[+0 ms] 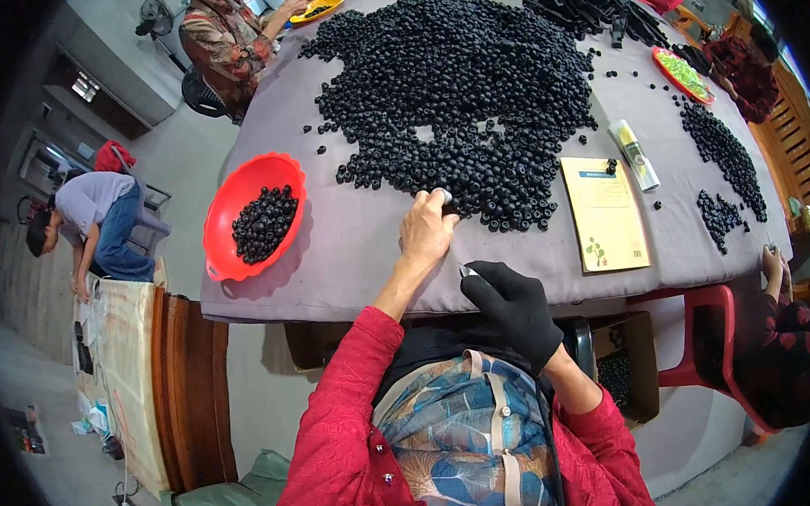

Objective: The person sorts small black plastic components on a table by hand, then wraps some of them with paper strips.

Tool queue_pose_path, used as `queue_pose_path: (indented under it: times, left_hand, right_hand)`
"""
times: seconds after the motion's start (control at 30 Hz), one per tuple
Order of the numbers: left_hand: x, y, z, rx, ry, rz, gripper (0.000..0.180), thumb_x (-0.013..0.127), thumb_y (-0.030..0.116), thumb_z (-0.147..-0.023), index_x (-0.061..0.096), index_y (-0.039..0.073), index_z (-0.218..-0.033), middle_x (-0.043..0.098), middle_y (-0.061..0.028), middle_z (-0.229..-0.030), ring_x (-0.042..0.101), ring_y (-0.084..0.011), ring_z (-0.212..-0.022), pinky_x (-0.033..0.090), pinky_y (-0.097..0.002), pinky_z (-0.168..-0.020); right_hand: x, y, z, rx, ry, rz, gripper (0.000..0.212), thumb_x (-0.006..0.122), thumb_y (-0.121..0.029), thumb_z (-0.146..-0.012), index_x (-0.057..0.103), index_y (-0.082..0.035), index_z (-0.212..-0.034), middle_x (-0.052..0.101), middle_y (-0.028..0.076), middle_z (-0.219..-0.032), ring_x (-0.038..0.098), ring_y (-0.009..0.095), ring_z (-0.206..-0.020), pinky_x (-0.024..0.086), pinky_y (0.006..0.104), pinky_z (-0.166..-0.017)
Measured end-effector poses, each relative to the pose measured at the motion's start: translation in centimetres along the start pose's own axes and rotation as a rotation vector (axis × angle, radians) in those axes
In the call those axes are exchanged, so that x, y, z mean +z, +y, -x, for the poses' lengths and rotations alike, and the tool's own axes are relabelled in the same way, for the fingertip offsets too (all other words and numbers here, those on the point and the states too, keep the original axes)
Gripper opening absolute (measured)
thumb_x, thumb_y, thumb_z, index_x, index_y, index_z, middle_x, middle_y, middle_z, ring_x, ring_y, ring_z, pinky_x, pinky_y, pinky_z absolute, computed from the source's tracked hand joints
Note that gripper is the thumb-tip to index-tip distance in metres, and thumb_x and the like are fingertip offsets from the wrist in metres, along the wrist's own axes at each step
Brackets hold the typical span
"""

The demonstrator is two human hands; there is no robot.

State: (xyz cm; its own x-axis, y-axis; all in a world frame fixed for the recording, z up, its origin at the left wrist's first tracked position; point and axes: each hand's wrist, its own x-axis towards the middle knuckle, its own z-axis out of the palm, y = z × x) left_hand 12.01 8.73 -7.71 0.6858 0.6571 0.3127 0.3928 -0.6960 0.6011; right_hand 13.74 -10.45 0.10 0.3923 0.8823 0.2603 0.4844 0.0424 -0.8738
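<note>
Seen from above, a person in red sleeves sits or stands at a worktop (360, 264) covered in grey cloth. A wide heap of small, black, rounded pieces (455, 76) spreads over its middle. The bare left hand (425, 232) reaches to the heap's near edge, a whitish cap (443, 195) at its fingertips; whether this grip pinches a piece, I cannot tell. The right hand (518, 309), in a black glove, is near the worktop's front edge, its grip curled closed around a small metallic-tipped thing (466, 271). To the left, a red scalloped bowl (221, 217) holds more pieces. To the right lie a yellow booklet (607, 215) and a white tube (633, 154).
</note>
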Motion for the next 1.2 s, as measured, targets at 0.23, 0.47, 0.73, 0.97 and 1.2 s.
queue_pose_path:
  times: [0.23,0.47,0.73,0.97,1.2]
  left_hand:
    - [0.4,-0.5,-0.3,0.065,0.003,-0.033,0.024,0.065,0.009,-0.066,0.053,0.004,-0.085,0.053,-0.0122,-0.081,0.055,-0.0319,-0.076,0.044,-0.0406,-0.067]
    - [-1.6,-0.9,1.5,-0.091,-0.075,0.255,0.021,0.061,0.004,-0.067,0.055,0.002,-0.087,0.055,-0.0088,-0.075,0.057,-0.0218,-0.064,0.048,-0.0328,-0.060]
    - [-6.2,4.2,6.7,-0.271,-0.230,1.326,0.027,0.059,-0.009,-0.072,0.057,0.000,-0.098,0.059,-0.0045,-0.076,0.057,-0.0095,-0.069,0.050,-0.0230,-0.062]
    - [-7.4,5.9,8.5,-0.323,-0.306,1.472,0.020,0.058,-0.007,-0.076,0.058,0.002,-0.094,0.058,-0.0002,-0.081,0.054,-0.0077,-0.073,0.047,-0.0214,-0.067]
    - [-7.4,5.7,9.0,-0.361,-0.212,1.553,0.019,0.058,0.000,-0.080,0.058,0.002,-0.098,0.059,-0.0028,-0.084,0.056,-0.0091,-0.071,0.048,-0.0220,-0.064]
  right_hand:
    - [0.4,0.5,-0.1,-0.134,-0.003,0.140,0.029,0.056,-0.005,-0.074,0.056,-0.006,-0.103,0.057,0.015,-0.103,0.060,0.027,-0.085,0.049,0.0306,-0.071]
    - [0.5,0.2,-0.3,0.106,0.009,-0.038,0.026,0.055,-0.009,-0.079,0.056,-0.009,-0.105,0.057,0.014,-0.103,0.059,0.027,-0.086,0.048,0.0305,-0.073]
    - [0.5,2.0,-0.8,0.127,0.147,-0.065,0.024,0.057,-0.014,-0.081,0.058,-0.005,-0.103,0.058,0.013,-0.099,0.058,0.021,-0.085,0.047,0.0291,-0.072]
    - [0.5,0.4,-1.3,0.423,0.161,-0.410,0.028,0.060,-0.019,-0.080,0.058,0.001,-0.099,0.061,0.009,-0.088,0.057,0.012,-0.079,0.046,0.0261,-0.068]
    - [0.8,0.5,-0.8,0.302,0.127,-0.420,0.022,0.060,-0.014,-0.080,0.059,0.001,-0.096,0.061,0.009,-0.088,0.057,0.010,-0.076,0.046,0.0250,-0.066]
